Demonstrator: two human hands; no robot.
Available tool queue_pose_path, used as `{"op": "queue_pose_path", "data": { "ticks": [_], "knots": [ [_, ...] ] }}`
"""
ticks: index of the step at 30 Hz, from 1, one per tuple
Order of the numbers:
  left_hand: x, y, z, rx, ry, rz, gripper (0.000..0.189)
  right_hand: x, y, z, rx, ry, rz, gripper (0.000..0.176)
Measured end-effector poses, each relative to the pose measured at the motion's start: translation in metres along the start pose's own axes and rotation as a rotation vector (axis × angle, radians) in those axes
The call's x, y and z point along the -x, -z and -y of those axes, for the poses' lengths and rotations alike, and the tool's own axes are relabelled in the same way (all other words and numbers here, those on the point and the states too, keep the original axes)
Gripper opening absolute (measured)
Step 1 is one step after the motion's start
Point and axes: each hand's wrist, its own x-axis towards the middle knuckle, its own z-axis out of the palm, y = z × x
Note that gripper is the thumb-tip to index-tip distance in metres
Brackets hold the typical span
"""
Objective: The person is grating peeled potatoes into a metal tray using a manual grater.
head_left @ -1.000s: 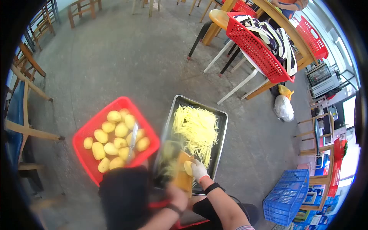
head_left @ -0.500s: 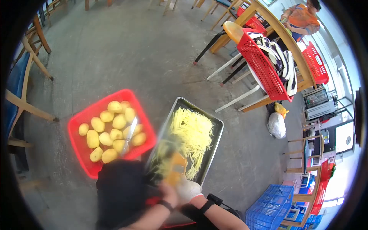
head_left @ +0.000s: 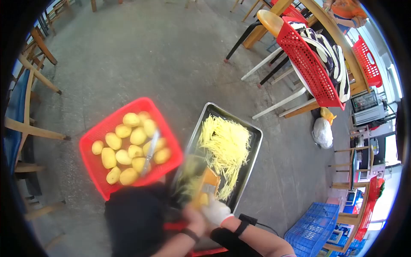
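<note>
A wooden grater (head_left: 209, 176) with a metal blade slants over the metal tray (head_left: 251, 165). My left hand (head_left: 195, 219), bare and somewhat blurred, is closed around the grater's near end. In a white glove, my right hand (head_left: 216, 210) presses a peeled potato (head_left: 204, 199) against the board; its fingers are partly hidden. Pale yellow potato shreds (head_left: 225, 143) lie heaped in the tray, with more blurred ones beneath the grater. To the left, a red basket (head_left: 95, 169) holds several peeled potatoes (head_left: 138, 136) and a knife (head_left: 150, 152) lying across them.
A red basket of sliced eggplant (head_left: 310, 70) rests on a stool at upper right, near a wooden table where a person (head_left: 349, 10) in orange stands. A blue crate (head_left: 312, 225) is at lower right. A white bag (head_left: 323, 133) sits on the floor; chairs (head_left: 25, 100) line the left.
The gloved right hand has shifted slightly along the grater, and the potato by its fingers now shows. The whole view has slid a little, moving baskets and tray rightward in the picture.
</note>
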Motion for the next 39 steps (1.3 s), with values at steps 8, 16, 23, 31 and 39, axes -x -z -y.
{"op": "queue_pose_path", "data": {
  "ticks": [8,16,23,31,39],
  "knots": [
    [-0.005,-0.006,0.009,0.233,0.169,0.019,0.027,-0.120,0.006,-0.030,-0.026,-0.141,-0.278,0.042],
    [-0.042,0.006,0.059,-0.042,-0.013,0.041,0.027,0.016,0.014,0.006,0.068,0.059,0.003,0.053],
    [-0.016,-0.004,0.022,0.243,0.216,0.087,0.029,-0.116,0.004,-0.027,-0.012,-0.103,-0.259,0.048],
    [-0.014,-0.002,0.027,-0.088,0.030,0.096,0.028,0.016,0.009,-0.003,0.114,0.147,-0.024,0.055],
    [-0.053,0.003,0.060,0.300,0.248,0.280,0.030,-0.107,0.010,-0.027,0.018,-0.109,-0.248,0.048]
  ]
}}
